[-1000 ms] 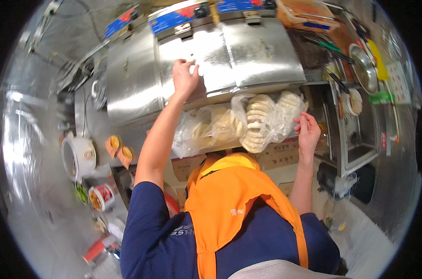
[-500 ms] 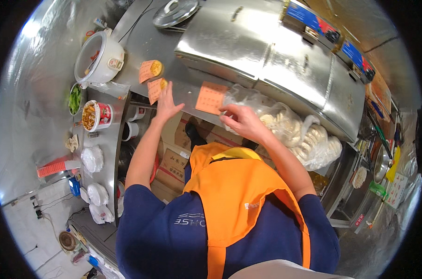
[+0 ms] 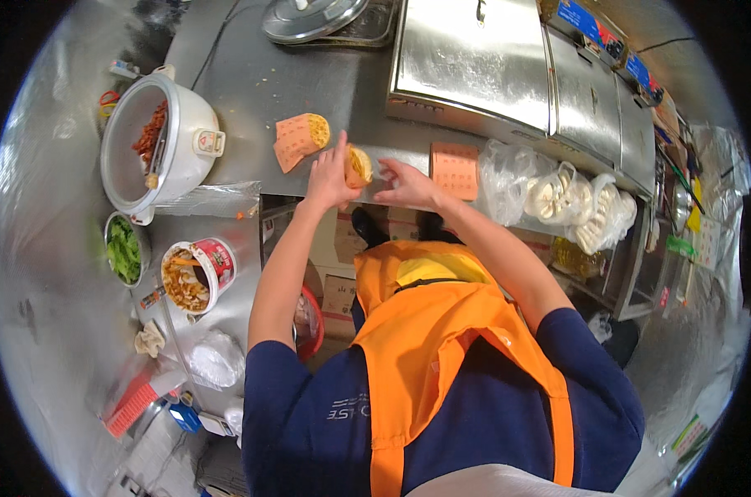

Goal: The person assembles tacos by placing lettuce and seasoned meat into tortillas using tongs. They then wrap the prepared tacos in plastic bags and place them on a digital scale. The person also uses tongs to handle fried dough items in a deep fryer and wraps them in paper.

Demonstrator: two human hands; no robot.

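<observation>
My left hand (image 3: 330, 180) is closed around a filled bun (image 3: 359, 163) in an orange paper sleeve, its yellow filling showing at the top. Just to its right, my right hand (image 3: 410, 184) pinches what looks like thin clear plastic (image 3: 378, 176), faint against the steel. A second sleeved bun (image 3: 302, 139) lies on the steel counter (image 3: 251, 108), left of and beyond my left hand. Right of my right hand rests a stack of orange paper sleeves (image 3: 454, 170). Beside the stack are crumpled clear bags (image 3: 504, 178).
At left stand a white cooker (image 3: 189, 166) with red chopped food, a bowl of greens (image 3: 125, 250) and a tub of brown sauce (image 3: 189, 277). Steel cabinets (image 3: 475, 70) back the counter. Bagged pale buns (image 3: 591, 211) sit at right. A lid (image 3: 313, 18) lies at the far edge.
My left hand has taken up the nearer sleeved bun. My right hand has moved left from the paper stack toward it, with clear plastic at its fingertips. The view has shifted left.
</observation>
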